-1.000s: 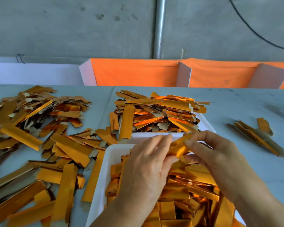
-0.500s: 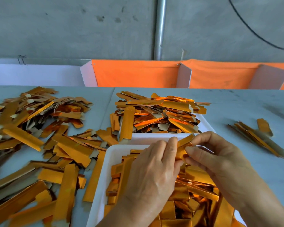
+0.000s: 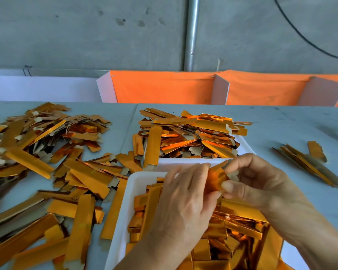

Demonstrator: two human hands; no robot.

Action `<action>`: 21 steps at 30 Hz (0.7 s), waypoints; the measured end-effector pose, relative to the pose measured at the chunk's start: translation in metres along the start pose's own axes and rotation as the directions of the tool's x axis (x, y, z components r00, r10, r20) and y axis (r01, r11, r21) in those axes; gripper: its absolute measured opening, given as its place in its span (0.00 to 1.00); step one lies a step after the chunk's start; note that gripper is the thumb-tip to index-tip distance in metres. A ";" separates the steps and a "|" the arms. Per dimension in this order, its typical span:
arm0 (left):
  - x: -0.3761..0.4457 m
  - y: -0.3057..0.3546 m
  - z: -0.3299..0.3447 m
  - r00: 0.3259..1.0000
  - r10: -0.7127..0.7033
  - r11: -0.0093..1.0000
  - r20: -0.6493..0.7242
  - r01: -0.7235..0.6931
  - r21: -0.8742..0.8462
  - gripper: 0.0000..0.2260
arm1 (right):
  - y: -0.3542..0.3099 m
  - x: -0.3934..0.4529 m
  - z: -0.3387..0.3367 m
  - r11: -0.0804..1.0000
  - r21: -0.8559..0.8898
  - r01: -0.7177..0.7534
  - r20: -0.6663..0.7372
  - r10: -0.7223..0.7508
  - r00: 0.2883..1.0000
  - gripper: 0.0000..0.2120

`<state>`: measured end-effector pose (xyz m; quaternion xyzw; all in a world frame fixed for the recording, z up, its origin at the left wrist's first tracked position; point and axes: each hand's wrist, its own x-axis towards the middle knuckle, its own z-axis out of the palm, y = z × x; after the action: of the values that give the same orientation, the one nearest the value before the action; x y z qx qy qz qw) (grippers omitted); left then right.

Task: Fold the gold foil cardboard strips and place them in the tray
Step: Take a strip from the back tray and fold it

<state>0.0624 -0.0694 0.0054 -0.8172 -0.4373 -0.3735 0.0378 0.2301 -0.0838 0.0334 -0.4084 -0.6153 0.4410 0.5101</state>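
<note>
— Just right of the frame's centre, what is held?
— One gold foil strip (image 3: 216, 177) is pinched between both hands above the near tray (image 3: 137, 184). It is gripped from the left by the curled fingers of the left hand (image 3: 185, 203), and from the right by the thumb and fingers of the right hand (image 3: 258, 184).

— Where are the other strips seen?
— The near tray, at lower centre, is filled with folded strips (image 3: 240, 223). A far tray (image 3: 244, 148), just above the hands, is heaped with a second pile (image 3: 193, 135). Loose strips (image 3: 47, 172) are scattered over the grey surface (image 3: 281, 125) at the left, and a small bundle (image 3: 308, 164) is laid at the right edge.
</note>
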 end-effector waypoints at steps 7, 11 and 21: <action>-0.001 -0.002 -0.004 0.994 0.043 0.990 0.105 -0.028 -0.139 0.26 | -0.004 0.004 -0.024 0.994 -0.108 -0.004 0.249 0.031 0.968 0.10; -0.001 -0.006 -0.004 0.994 0.027 0.984 0.109 -0.007 -0.180 0.28 | -0.004 0.005 -0.032 0.983 -0.178 -0.046 0.313 0.101 0.945 0.14; 0.002 -0.004 -0.005 0.988 -0.001 0.978 0.154 0.033 -0.207 0.24 | 0.010 0.007 -0.020 0.974 -0.180 0.139 0.187 -0.105 0.977 0.10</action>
<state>0.0566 -0.0677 0.0093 -0.8390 -0.4045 -0.3539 -0.0851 0.2498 -0.0717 0.0277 -0.3764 -0.7217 0.3814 0.4381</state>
